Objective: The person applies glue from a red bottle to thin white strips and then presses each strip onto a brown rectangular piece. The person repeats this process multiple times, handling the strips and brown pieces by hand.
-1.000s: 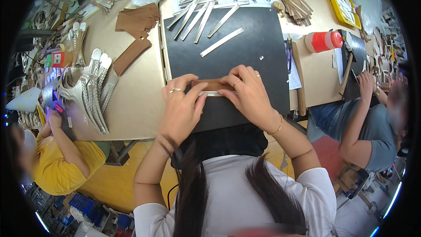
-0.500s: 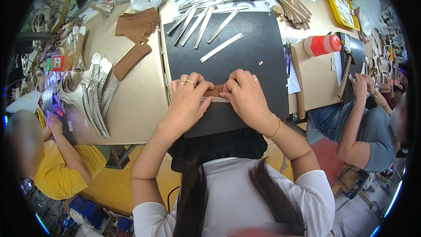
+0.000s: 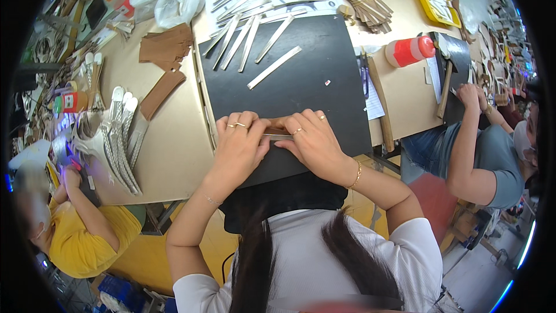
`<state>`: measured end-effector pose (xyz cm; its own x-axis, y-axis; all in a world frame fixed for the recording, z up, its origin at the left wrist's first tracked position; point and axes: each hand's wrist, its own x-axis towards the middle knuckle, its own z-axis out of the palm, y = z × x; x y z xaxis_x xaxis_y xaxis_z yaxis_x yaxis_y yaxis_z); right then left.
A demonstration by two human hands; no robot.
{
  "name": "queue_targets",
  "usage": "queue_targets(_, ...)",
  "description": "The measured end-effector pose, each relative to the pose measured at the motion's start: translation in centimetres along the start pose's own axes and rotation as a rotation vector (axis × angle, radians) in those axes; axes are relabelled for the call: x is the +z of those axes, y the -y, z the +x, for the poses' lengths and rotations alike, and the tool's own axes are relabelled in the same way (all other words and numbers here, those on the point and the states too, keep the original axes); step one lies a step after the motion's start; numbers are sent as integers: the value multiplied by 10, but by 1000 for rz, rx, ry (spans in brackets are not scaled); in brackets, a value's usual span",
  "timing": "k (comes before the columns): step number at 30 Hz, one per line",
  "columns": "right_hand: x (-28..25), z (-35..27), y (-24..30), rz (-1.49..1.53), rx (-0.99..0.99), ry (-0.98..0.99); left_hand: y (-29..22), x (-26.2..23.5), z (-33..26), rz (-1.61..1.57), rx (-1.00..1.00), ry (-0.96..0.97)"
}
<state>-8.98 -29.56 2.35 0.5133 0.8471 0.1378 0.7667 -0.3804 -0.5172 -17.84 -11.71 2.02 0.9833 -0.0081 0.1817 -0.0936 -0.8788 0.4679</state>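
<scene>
Brown piece and silvery strip, held between two hands above the near part of the black mat.
Left hand and right hand each pinched, fingertips against thumb, on the brown piece with the narrow silvery strip along its near edge; contact partly hidden by fingers. Judged: brown piece light, soft, leather-like, easily bent or creased; strip thin, perhaps smooth enough to slip. Best hold: both ends, thumbs on the near edge, even light pressure. Black mat lies on the counter.
</scene>
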Motion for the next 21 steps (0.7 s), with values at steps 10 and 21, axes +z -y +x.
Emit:
queue_targets(10, -6, 4, -4, 201, 98, 127, 10, -12, -1, -70, 10, 212)
queue_targets(21, -91, -12, -47, 674, 536, -4, 2, -8, -17, -96, -64, 107)
